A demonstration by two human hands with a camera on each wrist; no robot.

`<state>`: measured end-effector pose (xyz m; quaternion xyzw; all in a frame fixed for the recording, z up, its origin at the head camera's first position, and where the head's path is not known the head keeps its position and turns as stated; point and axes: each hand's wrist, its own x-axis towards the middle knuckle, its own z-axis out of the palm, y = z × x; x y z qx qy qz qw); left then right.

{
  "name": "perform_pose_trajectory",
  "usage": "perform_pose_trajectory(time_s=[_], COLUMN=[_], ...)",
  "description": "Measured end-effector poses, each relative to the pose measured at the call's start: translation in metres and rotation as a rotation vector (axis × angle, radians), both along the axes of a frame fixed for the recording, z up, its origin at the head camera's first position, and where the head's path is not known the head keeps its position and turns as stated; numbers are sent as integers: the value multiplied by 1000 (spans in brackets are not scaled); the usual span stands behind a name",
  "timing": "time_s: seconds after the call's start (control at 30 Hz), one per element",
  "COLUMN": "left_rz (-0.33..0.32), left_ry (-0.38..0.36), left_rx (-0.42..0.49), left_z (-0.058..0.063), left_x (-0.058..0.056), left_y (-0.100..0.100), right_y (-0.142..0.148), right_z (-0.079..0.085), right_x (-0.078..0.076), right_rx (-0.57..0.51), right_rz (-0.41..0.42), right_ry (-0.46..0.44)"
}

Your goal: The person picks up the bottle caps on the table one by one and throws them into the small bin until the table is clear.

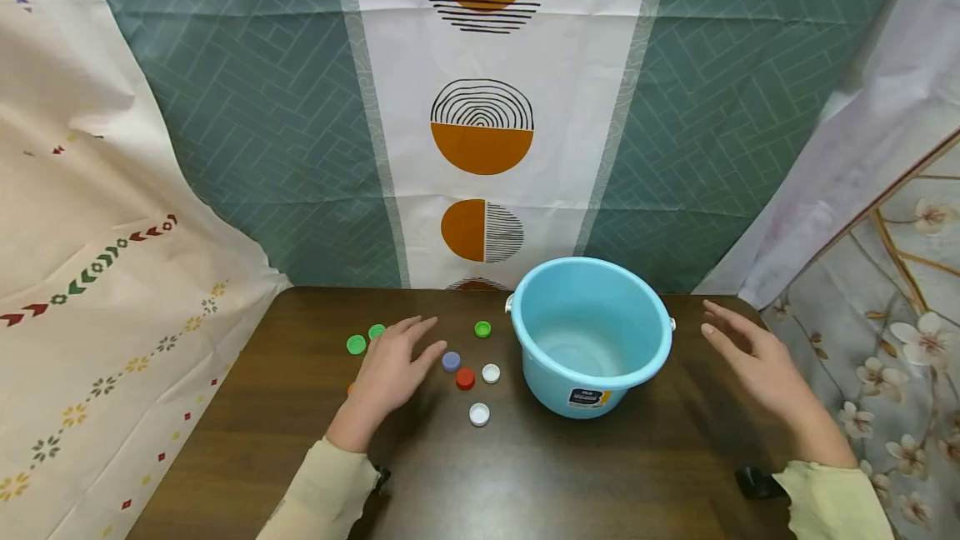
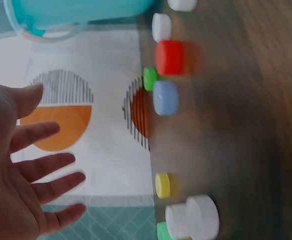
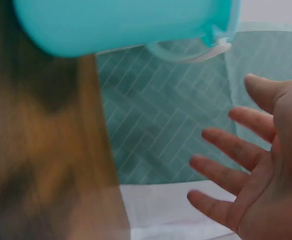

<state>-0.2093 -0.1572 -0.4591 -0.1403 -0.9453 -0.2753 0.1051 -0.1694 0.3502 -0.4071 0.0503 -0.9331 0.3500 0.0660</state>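
Note:
A light blue bucket (image 1: 592,290) stands upright on the dark wooden table, its inside bare. My left hand (image 1: 392,365) hovers over the bottle caps left of it, fingers spread and holding nothing. Right of the bucket my right hand (image 1: 757,361) hangs in the air, fingers apart and likewise holding nothing. Between the left hand and the bucket lie a red cap (image 1: 465,378), a blue cap (image 1: 451,362), a green cap (image 1: 483,329) and two white caps (image 1: 479,415). In the left wrist view a yellow cap (image 2: 162,185) shows below the blue one.
Two light green caps (image 1: 356,345) lie beyond the left hand, and an orange one peeks out beside it. Larger white caps (image 2: 202,218) appear low in the left wrist view. A patterned curtain (image 1: 487,232) hangs behind the table (image 1: 525,482), with cloth at both sides.

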Motion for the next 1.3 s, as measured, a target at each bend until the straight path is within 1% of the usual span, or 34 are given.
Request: perform_pose_trajectory(time_s=[0.07,0.13,0.2,0.27,0.33,0.43,0.53,0.63,0.83,1.03,1.13,1.23,1.3], left_rz=[-18,-26,-31,-31,-34,-38,-50,-50,-32,-25,-23,-21,-18], left_ry=[13,9,15,19,10,-17,-57,-82,-93,-104,-107,-113,-117], left_rx=[93,197,288,384,471,532,522,512,502,482,468,458,454], left_z=[4,9,12,13,12,8,3,-2,-9,-14,-17,-19,-20], left_x=[-2,-4,-6,-7,-9,-10,-9,-9,-9,-11,-11,-12,-13], left_y=[4,8,13,18,23,30,36,38,38,37,36,34,34], right_y=[-3,-6,-9,-14,-18,-26,-30,-33,-39,-42,-42,-42,-42], right_z=[4,7,7,3,-3,-15,-22,-26,-25,-26,-27,-27,-26], right_x=[-1,-2,-4,-7,-11,-16,-18,-19,-19,-12,-8,-5,-4], right_rx=[-29,-50,-77,-128,-179,-257,-292,-312,-334,-368,-354,-308,-307], right_rz=[-3,9,23,33,57,69,75,65,87,103,113,113,124], right_ry=[20,35,47,52,61,40,14,3,16,19,25,42,43])
